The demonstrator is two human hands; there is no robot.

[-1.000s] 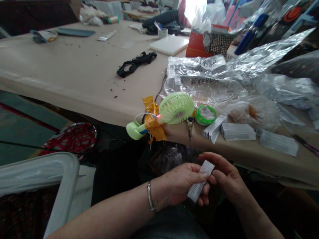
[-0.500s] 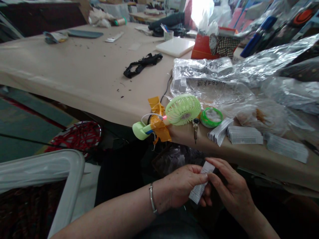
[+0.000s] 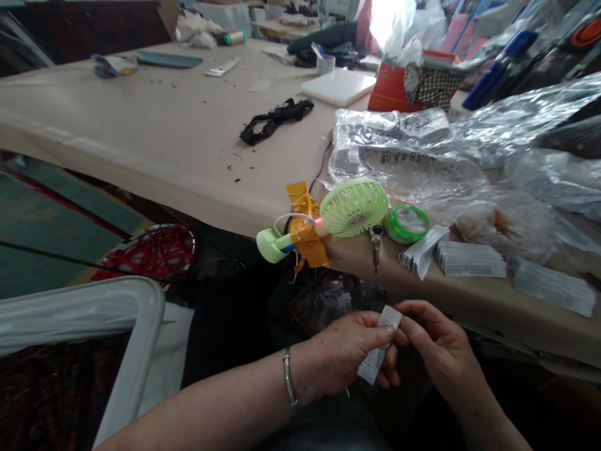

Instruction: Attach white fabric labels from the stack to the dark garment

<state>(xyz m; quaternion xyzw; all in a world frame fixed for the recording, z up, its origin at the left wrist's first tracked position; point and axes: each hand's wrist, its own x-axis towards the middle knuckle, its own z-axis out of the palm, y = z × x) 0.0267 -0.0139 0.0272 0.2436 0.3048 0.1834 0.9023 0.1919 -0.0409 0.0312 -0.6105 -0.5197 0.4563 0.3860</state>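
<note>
My left hand (image 3: 350, 351) grips a white printed label strip (image 3: 372, 362) between its thumb and fingers, low in front of the table edge. The strip looks tilted, and part of it is hidden under the thumb. My right hand (image 3: 439, 341) pinches at the strip's upper right edge with thumb and forefinger. Above the hands, more printed labels lie on the table: a fanned stack (image 3: 425, 250), a neat stack (image 3: 471, 260) and a spread stack (image 3: 554, 286).
A green fan (image 3: 354, 207) is taped at the table edge, beside a soldering-iron-like tool (image 3: 375, 250) that juts over it. A green-rimmed dish (image 3: 406, 223) holds white stuff. Plastic bags (image 3: 408, 166) lie behind. A white bin (image 3: 153, 326) stands at left.
The view has shifted slightly, so the table things appear further right. My right fingertips have slid down a little along the label strip's upper edge; the left hand still holds it.
</note>
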